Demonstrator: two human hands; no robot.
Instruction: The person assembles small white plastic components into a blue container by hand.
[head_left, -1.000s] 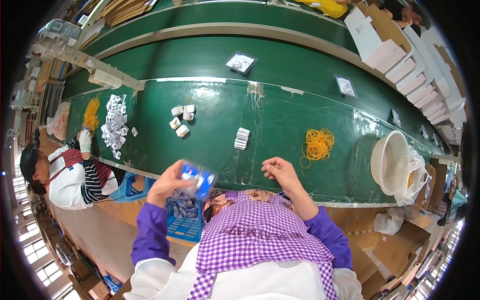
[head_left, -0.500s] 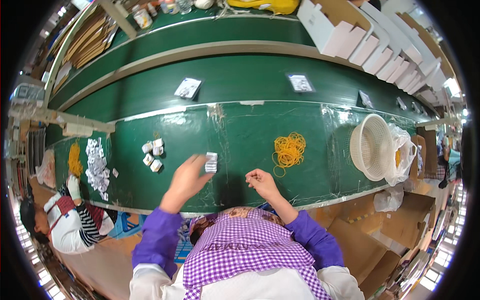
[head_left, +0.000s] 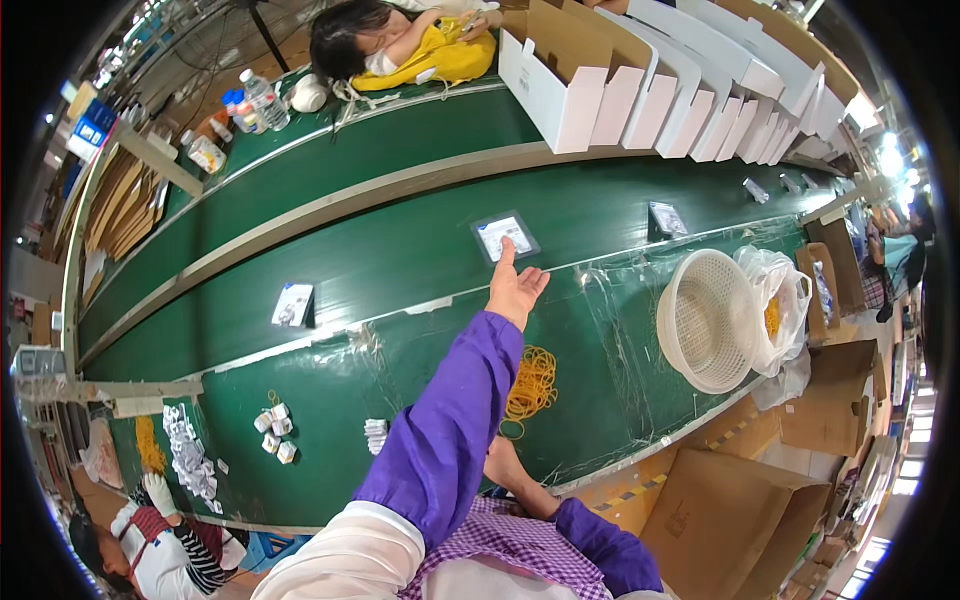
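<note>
My left arm stretches far over the table, and my left hand (head_left: 517, 290) is open with fingers apart. One fingertip overlaps the lower edge of a flat packet with a white printed face (head_left: 503, 238) on the green belt; whether it touches I cannot tell. My right hand (head_left: 503, 463) stays low near the table's front edge, its fingers hidden behind my left sleeve. A pile of yellow rubber bands (head_left: 532, 385) lies just right of that sleeve. To its left sits a small row of white folded papers (head_left: 376, 436). Several banded white bundles (head_left: 276, 433) lie farther left.
More packets (head_left: 293, 305) lie along the belt. At right stand a white plastic basket (head_left: 690, 330) and a clear bag (head_left: 790, 290). White boxes (head_left: 560, 100) line the far shelf. A co-worker (head_left: 150, 540) is at the left beside loose white papers (head_left: 190, 450); another person leans at the back.
My left hand has left the white folded papers and reached forward and right to a packet on the belt. The view has shifted. The right hand's fingers are now covered by my left sleeve.
</note>
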